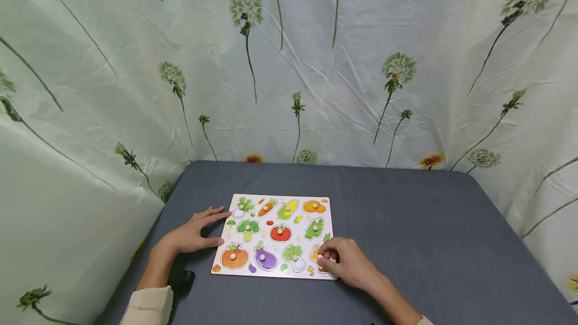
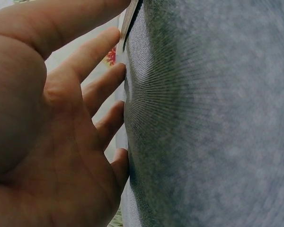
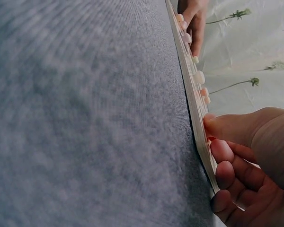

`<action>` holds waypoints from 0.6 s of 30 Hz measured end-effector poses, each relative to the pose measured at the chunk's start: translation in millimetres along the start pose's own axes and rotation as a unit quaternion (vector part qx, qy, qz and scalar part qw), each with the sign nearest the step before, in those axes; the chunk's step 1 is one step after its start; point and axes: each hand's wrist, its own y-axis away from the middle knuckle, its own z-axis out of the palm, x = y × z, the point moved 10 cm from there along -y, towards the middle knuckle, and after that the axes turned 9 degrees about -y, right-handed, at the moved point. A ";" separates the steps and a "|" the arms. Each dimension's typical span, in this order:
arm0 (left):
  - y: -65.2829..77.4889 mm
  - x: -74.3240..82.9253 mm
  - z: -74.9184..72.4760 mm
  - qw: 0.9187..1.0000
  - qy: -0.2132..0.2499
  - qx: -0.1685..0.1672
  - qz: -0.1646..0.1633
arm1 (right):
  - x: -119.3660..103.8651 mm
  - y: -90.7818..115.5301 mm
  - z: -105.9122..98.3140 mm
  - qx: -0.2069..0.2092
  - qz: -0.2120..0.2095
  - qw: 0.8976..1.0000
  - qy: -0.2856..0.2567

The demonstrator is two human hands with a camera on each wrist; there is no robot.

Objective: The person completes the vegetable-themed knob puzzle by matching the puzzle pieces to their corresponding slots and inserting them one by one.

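A wooden knob puzzle board point(image 1: 304, 246) printed with vegetables lies flat on the table. My left hand point(image 1: 191, 234) is at its left edge, fingers spread and straight, with the index fingertip and thumb right at the rim. At the lower right corner my right hand point(image 1: 349, 262) pinches the knob of a yellow-orange puzzle piece point(image 1: 314, 252) between thumb and index finger, partly hiding it. In the right wrist view the other fingers curl by the board's side edge point(image 3: 196, 123). Pumpkin point(image 1: 241, 261), eggplant point(image 1: 269, 261) and bok choy point(image 1: 299, 265) pieces sit along the near row.
Tomato point(image 1: 281, 236), broccoli point(image 1: 248, 234), corn point(image 1: 289, 207) and other knobbed pieces fill the upper rows. Grey cloth covers the table point(image 1: 406, 234). A pale curtain with dandelion prints point(image 1: 316, 64) hangs behind and at the sides. A dark object point(image 1: 182, 282) is below the left wrist.
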 end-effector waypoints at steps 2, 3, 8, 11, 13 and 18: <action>0.0 0.1 -0.4 1.000 0.001 0.000 -0.001 | 0.7 -0.3 -0.5 0.003 0.002 1.000 0.001; 0.0 0.1 -0.6 1.000 0.002 0.000 0.000 | 0.7 -0.3 -0.9 0.004 0.001 1.000 0.001; -2.0 3.5 -1.0 1.000 0.008 -0.002 0.009 | 1.3 2.4 -3.8 0.013 -0.005 1.000 -0.011; -3.2 5.0 0.4 1.000 0.008 -0.007 0.019 | 2.1 4.8 -4.1 0.009 -0.008 0.999 -0.037; -2.6 5.7 1.2 1.000 0.007 -0.010 0.026 | 3.1 6.1 -4.8 0.002 -0.009 0.998 -0.058; 4.9 3.2 0.7 1.000 -0.004 -0.006 0.028 | 9.7 10.0 -19.1 0.004 -0.009 0.998 -0.060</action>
